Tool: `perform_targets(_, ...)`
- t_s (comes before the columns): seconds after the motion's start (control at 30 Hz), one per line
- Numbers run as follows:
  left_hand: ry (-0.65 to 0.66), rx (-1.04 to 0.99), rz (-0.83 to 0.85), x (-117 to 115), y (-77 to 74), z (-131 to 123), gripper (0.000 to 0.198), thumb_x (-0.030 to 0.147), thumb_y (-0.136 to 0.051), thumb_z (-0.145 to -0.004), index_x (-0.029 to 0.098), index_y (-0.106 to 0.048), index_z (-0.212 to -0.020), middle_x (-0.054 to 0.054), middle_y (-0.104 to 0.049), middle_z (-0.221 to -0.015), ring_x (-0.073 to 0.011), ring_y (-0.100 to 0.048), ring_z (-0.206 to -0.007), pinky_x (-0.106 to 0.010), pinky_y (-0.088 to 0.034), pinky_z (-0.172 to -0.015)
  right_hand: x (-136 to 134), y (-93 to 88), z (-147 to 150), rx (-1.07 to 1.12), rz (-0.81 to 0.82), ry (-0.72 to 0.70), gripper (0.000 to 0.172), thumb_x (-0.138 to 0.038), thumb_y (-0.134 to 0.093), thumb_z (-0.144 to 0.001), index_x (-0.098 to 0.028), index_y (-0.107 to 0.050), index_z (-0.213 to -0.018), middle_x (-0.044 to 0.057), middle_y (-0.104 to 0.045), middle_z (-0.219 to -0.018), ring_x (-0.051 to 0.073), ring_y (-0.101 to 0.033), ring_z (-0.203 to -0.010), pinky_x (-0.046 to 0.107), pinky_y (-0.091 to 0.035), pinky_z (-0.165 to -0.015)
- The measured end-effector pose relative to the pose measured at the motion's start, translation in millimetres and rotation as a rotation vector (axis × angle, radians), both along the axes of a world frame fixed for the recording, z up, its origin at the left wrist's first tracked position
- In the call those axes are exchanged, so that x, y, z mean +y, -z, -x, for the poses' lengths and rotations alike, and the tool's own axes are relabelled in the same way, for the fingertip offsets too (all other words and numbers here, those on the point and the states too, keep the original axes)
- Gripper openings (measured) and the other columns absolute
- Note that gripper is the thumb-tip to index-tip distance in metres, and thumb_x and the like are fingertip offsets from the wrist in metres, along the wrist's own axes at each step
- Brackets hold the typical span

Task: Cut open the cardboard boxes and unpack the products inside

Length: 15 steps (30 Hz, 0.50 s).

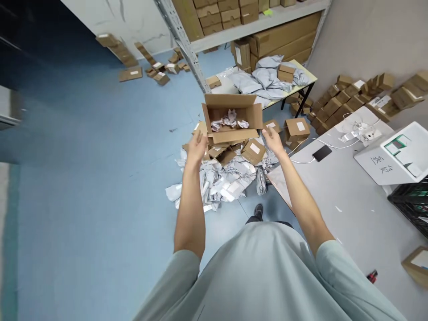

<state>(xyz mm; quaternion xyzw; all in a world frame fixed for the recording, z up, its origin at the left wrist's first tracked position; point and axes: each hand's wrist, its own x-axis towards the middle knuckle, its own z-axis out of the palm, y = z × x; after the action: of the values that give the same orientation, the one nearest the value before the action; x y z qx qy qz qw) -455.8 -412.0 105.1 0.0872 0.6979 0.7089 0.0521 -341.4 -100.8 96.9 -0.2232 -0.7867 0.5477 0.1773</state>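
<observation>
The open corrugated carton [236, 135] is located between the two hands, above a floor pile of grey poly mailers [214, 174] and smaller cartons. Its long axis runs left to right across the view; the opening faces up and toward the wearer, flaps spread, crumpled paper [230, 117] inside. The left hand [197, 147] and right hand [273, 140] flank its near corners; whether either is clamped on the cardboard cannot be determined. The worktable [337, 191], carrying a smartphone [322, 153], bounds the right side; a rack upright [183, 42] stands beyond, to the left.
</observation>
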Motion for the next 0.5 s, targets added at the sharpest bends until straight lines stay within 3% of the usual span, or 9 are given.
perform_targets(0.1, -0.105, -0.073, 0.014, -27, 30.1, -4, 0.054, 0.065, -0.079, -0.096, 0.022, -0.075, -0.129, -0.018, -0.077, -0.145, -0.0283, -0.072, -0.139, -0.048, -0.057, -0.121, -25, 14.3, -6, -0.015, 0.034, -0.071, 0.08, -0.081, -0.072, -0.095, -0.016, -0.079, -0.14, 0.019, -0.077, -0.15, 0.035, -0.07, -0.144, 0.052, -0.048, -0.13)
perform_targets(0.23, -0.118, -0.394, 0.111, -33, 104.8, -83, 0.052, 0.066, -0.079, -0.084, 0.02, -0.077, -0.108, -0.017, -0.082, -0.129, -0.0293, -0.08, -0.119, -0.053, -0.06, -0.114, -62, 59.0, -100, -0.152, 0.135, -0.172, 0.054, -0.072, -0.078, -0.091, -0.022, -0.087, -0.106, 0.011, -0.088, -0.121, 0.032, -0.08, -0.12, 0.052, -0.06, -0.117)
perform_targets(0.3, -0.019, -0.495, 0.159, -20, 133.9, -133, 0.053, 0.07, -0.081, -0.077, 0.02, -0.076, -0.095, -0.016, -0.085, -0.118, -0.029, -0.081, -0.11, -0.052, -0.063, -0.109, -76, 80.4, -158, -0.267, 0.198, -0.099, 0.044, -0.066, -0.081, -0.089, -0.023, -0.086, -0.098, 0.009, -0.089, -0.108, 0.03, -0.082, -0.104, 0.051, -0.065, -0.107)
perform_targets(0.37, 0.112, -0.534, 0.171, 2, 150.5, -177, 0.057, 0.074, -0.084, -0.071, 0.02, -0.075, -0.086, -0.016, -0.086, -0.109, -0.0295, -0.081, -0.1, -0.051, -0.066, -0.1, -84, 94.1, -212, -0.323, 0.236, 0.001, 0.037, -0.06, -0.082, -0.089, -0.023, -0.084, -0.093, 0.007, -0.088, -0.095, 0.028, -0.082, -0.091, 0.05, -0.068, -0.097)
perform_targets(0.5, 0.486, -0.546, 0.186, 53, 158.1, -242, 0.062, 0.077, -0.086, -0.068, 0.021, -0.08, -0.094, -0.017, -0.087, -0.111, -0.0336, -0.083, -0.108, -0.054, -0.064, -0.107, -94, 94.0, -307, -0.335, 0.259, 0.264, 0.042, -0.063, -0.075, -0.093, -0.023, -0.085, -0.098, 0.009, -0.088, -0.094, 0.031, -0.083, -0.088, 0.051, -0.068, -0.092)
